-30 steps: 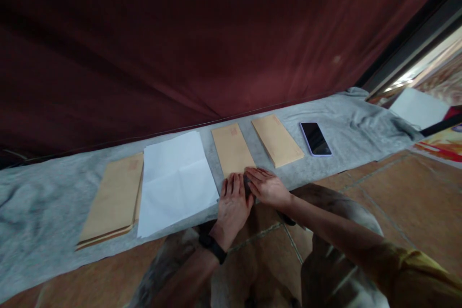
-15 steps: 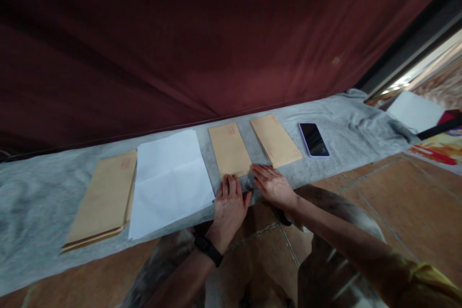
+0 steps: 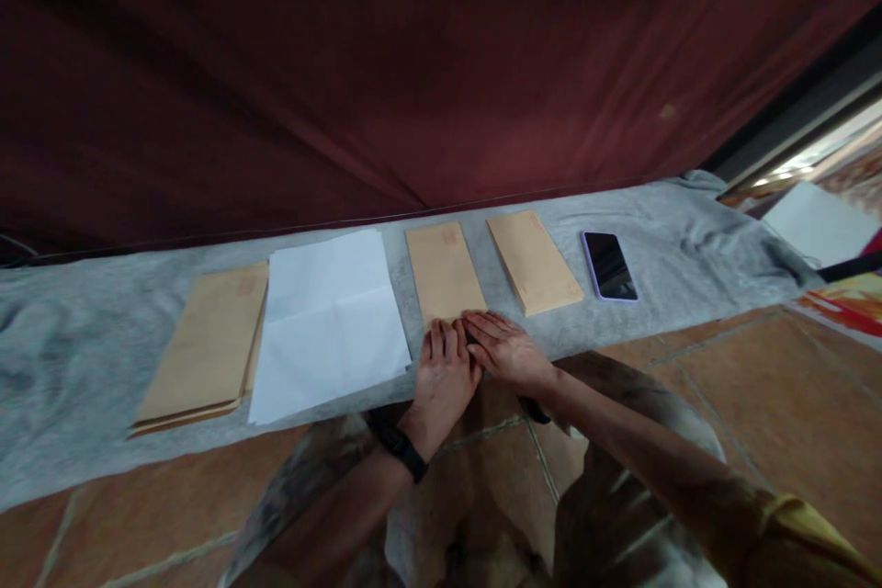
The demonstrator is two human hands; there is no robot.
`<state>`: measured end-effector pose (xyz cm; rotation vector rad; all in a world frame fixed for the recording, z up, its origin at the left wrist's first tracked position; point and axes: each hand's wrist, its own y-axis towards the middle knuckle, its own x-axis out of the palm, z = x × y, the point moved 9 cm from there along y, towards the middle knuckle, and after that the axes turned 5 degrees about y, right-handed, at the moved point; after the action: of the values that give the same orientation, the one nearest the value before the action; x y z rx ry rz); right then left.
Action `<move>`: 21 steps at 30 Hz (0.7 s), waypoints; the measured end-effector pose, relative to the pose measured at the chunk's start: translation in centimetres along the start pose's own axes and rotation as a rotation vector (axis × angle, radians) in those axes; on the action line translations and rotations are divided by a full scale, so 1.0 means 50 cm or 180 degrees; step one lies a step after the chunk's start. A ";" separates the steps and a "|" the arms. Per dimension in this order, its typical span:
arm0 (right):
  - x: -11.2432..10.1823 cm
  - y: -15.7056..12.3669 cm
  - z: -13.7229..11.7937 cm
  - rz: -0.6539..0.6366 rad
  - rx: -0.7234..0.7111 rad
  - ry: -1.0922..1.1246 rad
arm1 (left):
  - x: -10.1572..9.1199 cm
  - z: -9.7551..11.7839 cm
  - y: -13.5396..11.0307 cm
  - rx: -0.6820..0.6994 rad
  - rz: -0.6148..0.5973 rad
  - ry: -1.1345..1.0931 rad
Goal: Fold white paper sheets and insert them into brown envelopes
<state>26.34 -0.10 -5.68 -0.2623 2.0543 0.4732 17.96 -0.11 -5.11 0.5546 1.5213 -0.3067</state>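
Note:
My left hand [image 3: 445,376] lies flat, fingers together and stretched out, on the near end of a brown envelope [image 3: 443,271] on a grey cloth [image 3: 83,358]. My right hand [image 3: 504,347] lies flat beside it, its fingers pointing left across the same near end of the envelope and touching my left hand. Neither hand holds anything. A black band sits on my left wrist. A white sheet of paper [image 3: 329,322] with fold creases lies just left of the envelope.
A stack of brown envelopes [image 3: 205,345] lies at the left of the cloth. Another brown envelope stack [image 3: 534,260] and a dark phone [image 3: 609,265] lie to the right. A dark red curtain [image 3: 344,64] hangs behind. Tiled floor [image 3: 744,386] and my knees lie below.
My right hand has slid left, closing the gap until it touches my left hand over the envelope's near end. The view has shifted slightly.

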 end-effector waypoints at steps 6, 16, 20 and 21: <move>-0.010 0.010 -0.002 -0.0071 0.0145 0.0031 | 0.000 -0.003 0.004 0.0010 0.0075 -0.0041; -0.015 0.015 -0.007 -0.0176 0.0257 -0.0085 | -0.007 0.001 0.006 0.0097 0.0126 -0.0034; -0.021 0.007 -0.002 -0.0126 0.0317 -0.0190 | -0.009 0.005 0.009 0.0189 0.0075 0.0003; -0.023 0.005 0.000 -0.0118 0.0333 -0.0205 | -0.010 0.006 0.010 0.0195 0.0061 0.0005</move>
<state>26.83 0.13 -4.64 -0.2192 2.0009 0.3461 18.46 0.08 -4.57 0.6175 1.5112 -0.3390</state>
